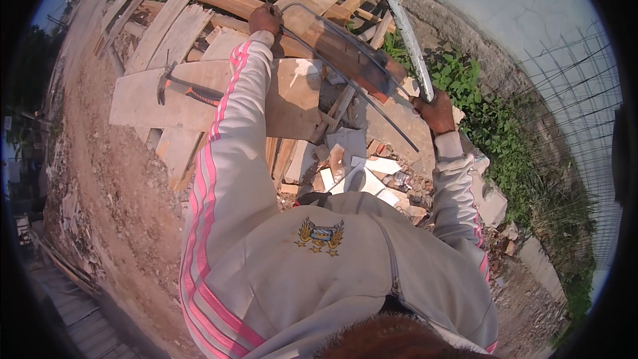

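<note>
1. Far left from my remote feed I see dirt [119, 179]; in the upper left, planks [166, 26] lie piled.
2. Left of centre, a hammer [189, 90] with an orange and black handle rests on plywood [292, 100].
3. At upper centre, the left hand [266, 21] has its fingers clenched around the rod [345, 80].
4. Dark lengths of rod slant from that hand toward the right of centre, over a brown board [325, 40]; the fist hides whether they join.
5. Below them, at centre, lies rubble [369, 178] with white pieces.
6. Right of centre, the right hand [436, 113] grasps the lower end of a white pipe [405, 33]; I can't tell whether its fingers touch the rod.
7. Farther right I see weeds [465, 86], then mesh [575, 86] before a pale wall [498, 0].
</note>
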`<state>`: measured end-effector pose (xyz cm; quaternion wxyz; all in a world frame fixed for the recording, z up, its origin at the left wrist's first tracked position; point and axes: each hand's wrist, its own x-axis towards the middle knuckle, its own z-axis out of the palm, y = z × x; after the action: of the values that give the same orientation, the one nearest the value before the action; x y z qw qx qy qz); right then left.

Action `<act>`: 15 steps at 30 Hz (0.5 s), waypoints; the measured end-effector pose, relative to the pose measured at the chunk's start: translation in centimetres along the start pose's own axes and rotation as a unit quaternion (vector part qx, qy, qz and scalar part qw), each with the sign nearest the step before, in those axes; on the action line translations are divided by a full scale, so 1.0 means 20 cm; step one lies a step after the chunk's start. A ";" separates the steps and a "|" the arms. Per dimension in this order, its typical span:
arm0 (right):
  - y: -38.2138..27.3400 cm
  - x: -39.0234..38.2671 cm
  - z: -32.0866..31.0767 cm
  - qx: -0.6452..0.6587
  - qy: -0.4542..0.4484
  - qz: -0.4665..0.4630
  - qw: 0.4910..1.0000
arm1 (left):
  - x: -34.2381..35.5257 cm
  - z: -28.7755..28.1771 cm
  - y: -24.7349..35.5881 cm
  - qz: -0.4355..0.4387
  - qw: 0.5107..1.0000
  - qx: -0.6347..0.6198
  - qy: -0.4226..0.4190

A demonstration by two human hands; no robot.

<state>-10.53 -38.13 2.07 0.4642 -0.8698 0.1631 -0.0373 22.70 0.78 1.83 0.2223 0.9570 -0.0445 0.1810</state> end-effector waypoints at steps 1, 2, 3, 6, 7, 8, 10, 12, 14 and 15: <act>-0.01 -0.02 0.00 0.000 -0.006 0.009 1.000 | 0.01 0.01 -0.02 0.001 1.000 0.019 -0.002; -0.02 -0.03 0.00 0.000 -0.011 0.017 1.000 | 0.03 0.01 -0.04 0.002 0.999 0.037 -0.005; -0.04 -0.05 -0.01 -0.014 -0.009 0.010 1.000 | 0.06 0.02 -0.05 0.004 0.998 0.055 -0.008; -0.12 -0.10 -0.04 -0.025 -0.015 0.028 0.999 | 0.13 0.04 -0.03 0.037 0.996 0.078 -0.013; -0.11 -0.11 -0.02 -0.010 -0.004 0.012 1.000 | 0.13 0.04 -0.02 0.053 0.995 0.083 -0.015; -0.11 -0.11 -0.02 -0.013 0.002 0.006 1.000 | 0.14 0.05 -0.02 0.040 0.995 0.088 -0.008; -0.15 -0.11 0.02 -0.020 0.012 -0.006 1.000 | 0.14 0.06 -0.02 0.012 0.995 0.100 0.007; -0.16 -0.11 0.03 -0.030 0.029 0.001 0.999 | 0.04 0.03 0.12 0.010 0.996 0.084 0.010; -0.15 -0.08 0.06 -0.010 0.026 -0.007 1.000 | 0.01 0.02 0.16 0.044 0.996 0.067 0.030; -0.09 -0.06 0.09 -0.056 0.066 -0.052 0.995 | 0.00 0.06 0.16 0.083 0.994 0.054 0.041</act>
<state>-10.79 -35.41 2.54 0.4004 -0.8975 0.1495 -0.1093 22.53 -2.62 2.06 0.1567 0.9522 -0.1045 0.2404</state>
